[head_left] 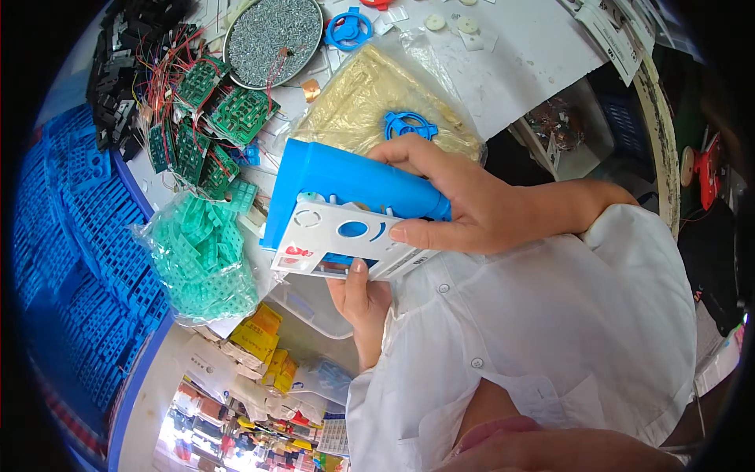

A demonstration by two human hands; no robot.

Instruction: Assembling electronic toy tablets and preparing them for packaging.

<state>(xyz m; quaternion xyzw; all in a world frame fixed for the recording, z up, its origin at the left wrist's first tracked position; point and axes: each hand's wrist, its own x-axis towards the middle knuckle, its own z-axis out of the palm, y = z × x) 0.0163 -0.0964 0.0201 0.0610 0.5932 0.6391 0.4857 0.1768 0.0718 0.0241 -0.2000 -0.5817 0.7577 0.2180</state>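
A blue plastic housing (354, 177) is held above the table's near edge, with a white plastic panel (326, 224) lying at a slant along its near side. The panel has a round hole, a curved slot and a rectangular window. My right hand (472, 200) wraps round the housing's right end, its thumb pressing on the panel's corner. From below, my left hand (362, 303) grips the panel's lower edge, thumb at the window; its other fingers are mostly hidden behind. Just beyond lies a clear bag of yellowish sheets (346, 102) with a blue ring-shaped part (409, 126) on it.
Green circuit boards with wires (240, 114) and black parts (118, 79) lie at the far left. A round tray of small metal screws (271, 43) stands behind. Stacked blue plastic parts (79, 236) and a bag of turquoise pieces (208, 252) fill the left. An open drawer (582, 157) sits right.
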